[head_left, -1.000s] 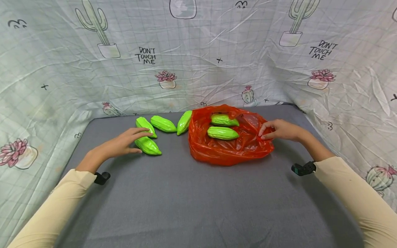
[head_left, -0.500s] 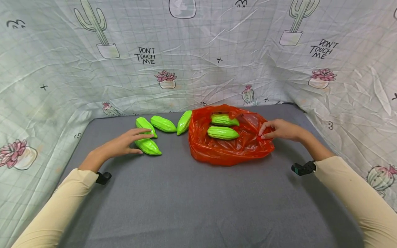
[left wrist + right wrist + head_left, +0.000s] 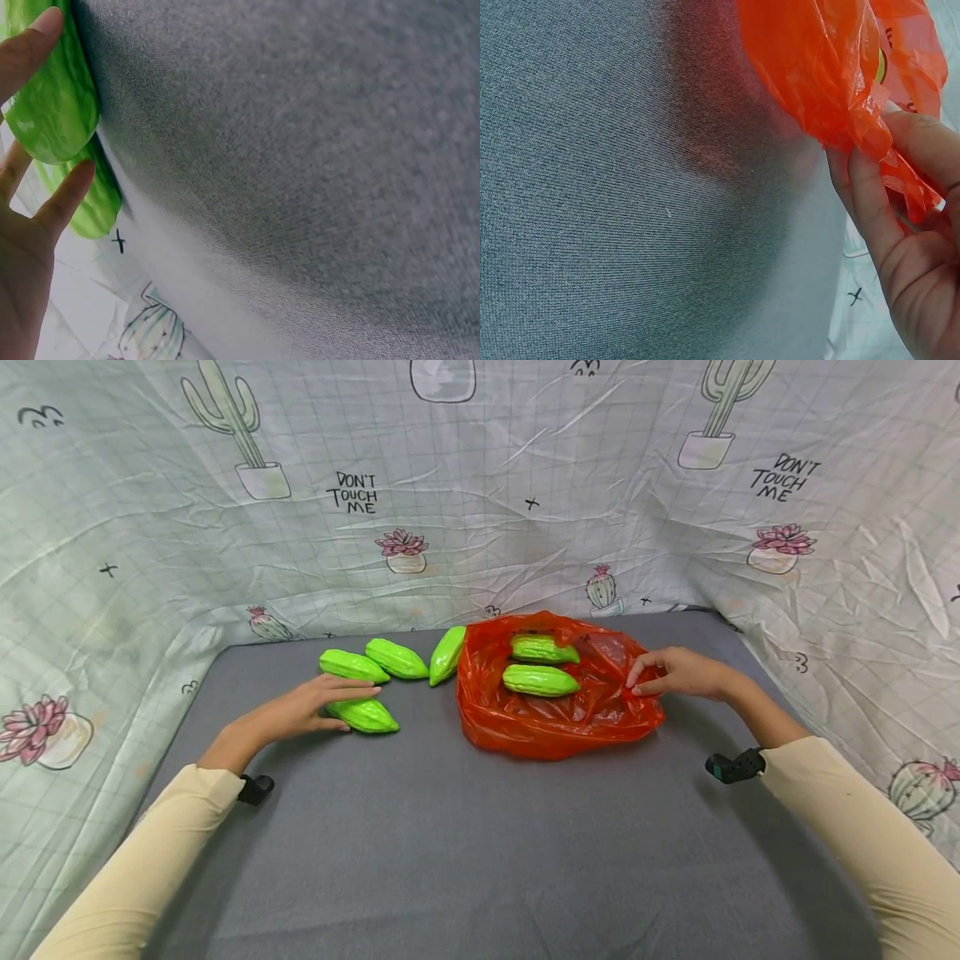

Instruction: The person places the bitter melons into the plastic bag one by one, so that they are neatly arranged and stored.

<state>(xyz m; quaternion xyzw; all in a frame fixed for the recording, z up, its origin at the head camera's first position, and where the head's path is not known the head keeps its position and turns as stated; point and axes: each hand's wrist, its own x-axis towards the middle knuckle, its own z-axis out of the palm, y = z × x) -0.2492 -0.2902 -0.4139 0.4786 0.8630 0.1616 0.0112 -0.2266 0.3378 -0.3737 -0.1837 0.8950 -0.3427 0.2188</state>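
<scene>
Thumb and fingers of my left hand point(image 3: 303, 706) grip the nearest green bitter melon point(image 3: 373, 717) from both sides, on the grey tabletop. The left wrist view shows the thumb across this melon point(image 3: 56, 112) and an index finger stretched past it, overlapping a second melon point(image 3: 97, 206). On the right, my right hand point(image 3: 681, 673) pinches the rim of a crumpled red plastic bag point(image 3: 517, 742). Gathered red film point(image 3: 870, 124) shows between thumb and fingers in the right wrist view. Two bitter melons, one behind point(image 3: 542, 649) and one in front point(image 3: 540, 681), lie inside the open bag.
Behind the left hand lies another bitter melon point(image 3: 352, 666), with one more point(image 3: 397, 658) to its right. A third point(image 3: 447, 656) leans close to the bag's left side. Cloth printed with cacti point(image 3: 480, 527) rises behind and beside the grey table point(image 3: 480, 852).
My left hand has shifted slightly right, and the near melon has moved right with it. The melon behind has turned to lie more sideways. The right hand and bag look still.
</scene>
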